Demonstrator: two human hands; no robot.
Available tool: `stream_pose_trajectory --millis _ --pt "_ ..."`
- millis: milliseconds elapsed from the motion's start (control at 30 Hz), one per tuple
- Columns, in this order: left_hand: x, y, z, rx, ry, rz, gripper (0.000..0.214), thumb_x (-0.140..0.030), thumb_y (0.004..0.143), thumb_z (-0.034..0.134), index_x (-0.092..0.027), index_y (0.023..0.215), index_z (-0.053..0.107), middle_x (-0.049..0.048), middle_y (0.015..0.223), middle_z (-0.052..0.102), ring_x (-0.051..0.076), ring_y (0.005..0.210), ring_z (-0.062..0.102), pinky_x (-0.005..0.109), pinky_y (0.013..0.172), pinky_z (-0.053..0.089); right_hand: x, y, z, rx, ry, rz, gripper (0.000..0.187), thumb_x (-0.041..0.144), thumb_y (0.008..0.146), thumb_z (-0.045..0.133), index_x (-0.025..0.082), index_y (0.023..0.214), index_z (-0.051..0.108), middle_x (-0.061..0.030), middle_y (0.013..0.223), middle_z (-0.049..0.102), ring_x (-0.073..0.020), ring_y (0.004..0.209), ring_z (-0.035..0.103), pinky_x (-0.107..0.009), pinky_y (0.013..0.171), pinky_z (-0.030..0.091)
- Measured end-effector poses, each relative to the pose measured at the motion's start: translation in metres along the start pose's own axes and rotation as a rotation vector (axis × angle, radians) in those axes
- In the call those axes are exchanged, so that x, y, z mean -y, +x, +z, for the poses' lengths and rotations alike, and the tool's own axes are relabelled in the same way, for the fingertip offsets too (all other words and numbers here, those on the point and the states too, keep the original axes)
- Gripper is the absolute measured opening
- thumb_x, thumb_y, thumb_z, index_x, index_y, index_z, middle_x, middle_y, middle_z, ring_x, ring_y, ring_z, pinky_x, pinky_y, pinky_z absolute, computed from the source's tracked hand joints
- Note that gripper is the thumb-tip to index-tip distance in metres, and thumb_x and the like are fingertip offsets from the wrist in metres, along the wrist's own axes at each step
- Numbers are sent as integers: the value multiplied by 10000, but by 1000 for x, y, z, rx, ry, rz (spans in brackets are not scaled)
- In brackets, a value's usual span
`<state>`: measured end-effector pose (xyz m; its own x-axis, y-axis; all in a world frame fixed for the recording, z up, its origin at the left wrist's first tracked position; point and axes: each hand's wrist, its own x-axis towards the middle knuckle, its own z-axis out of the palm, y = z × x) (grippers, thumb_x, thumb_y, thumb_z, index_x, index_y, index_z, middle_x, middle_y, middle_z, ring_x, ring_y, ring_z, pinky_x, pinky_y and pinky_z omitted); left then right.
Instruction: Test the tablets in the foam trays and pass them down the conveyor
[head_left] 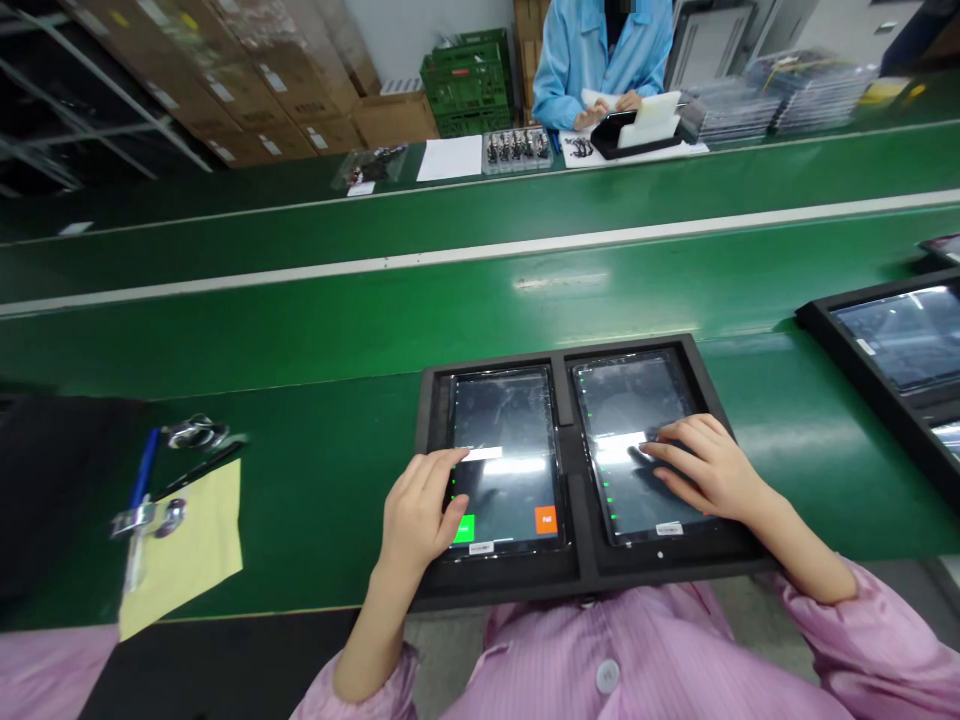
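Open hands on twin tablets, lower centre
Left hand [420, 505] and right hand [709, 470] touch the left tablet [506, 420] and right tablet [637, 400], held side by side within reach by a black tray [495, 590].

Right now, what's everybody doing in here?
A person in a pink striped coat has their left hand on one tablet and their right hand on another tablet. Both tablets lie in a black tray on a green belt. Across the belt, a co-worker in a blue coat handles white paper.
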<state>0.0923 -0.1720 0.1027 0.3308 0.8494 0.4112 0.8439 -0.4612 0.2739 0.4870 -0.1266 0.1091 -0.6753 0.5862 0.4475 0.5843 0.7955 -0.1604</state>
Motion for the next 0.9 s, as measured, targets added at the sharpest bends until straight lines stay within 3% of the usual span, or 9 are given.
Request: stream_pose_trajectory --millis 133,267,467,633,767,900 --pt "1 -2 1 35 14 29 464 -434 1053 299 -153 1265 603 95 1058 744 226 839 645 332 749 491 0 -1 1 -15 10 -3 240 256 1000 484 210 1147 669 -67 925 651 -198 836 576 -355 769 431" --pt "1 0 0 0 35 24 482 -432 1052 295 -127 1297 577 134 1148 719 243 921 664 340 797 498 -2 -5 4 -30 -15 47 294 310 992 496 220 1225 651 -104 1059 635 -237 930 568 -396 820 428" --pt "8 0 2 -15 39 62 427 -415 1045 321 -161 1282 570 131 1137 697 269 993 653 369 851 498 -2 -3 7 89 -125 98 427 507 974 506 240 1269 660 -172 1257 540 -315 1078 495 -519 930 390" --pt "19 3 5 -33 -56 59 431 -405 1037 332 -188 1351 531 142 1219 657 293 1115 630 410 922 511 2 -1 8 154 -110 129 435 539 938 570 259 1256 666 -169 1292 517 -344 1171 452 -565 1003 337" --pt "28 24 4 1 -103 88 406 -377 1036 351 -198 1352 532 137 1297 634 279 1200 616 403 987 516 -15 4 8 85 8 257 474 579 964 480 214 1226 631 -154 1200 523 -311 1102 472 -523 970 394" --pt "28 74 11 244 -63 258 399 -403 1039 363 -213 1316 577 110 1332 651 244 1189 643 369 986 534 -57 31 11 41 102 302 412 519 1004 405 185 1108 623 -135 1062 571 -281 978 504 -469 897 440"
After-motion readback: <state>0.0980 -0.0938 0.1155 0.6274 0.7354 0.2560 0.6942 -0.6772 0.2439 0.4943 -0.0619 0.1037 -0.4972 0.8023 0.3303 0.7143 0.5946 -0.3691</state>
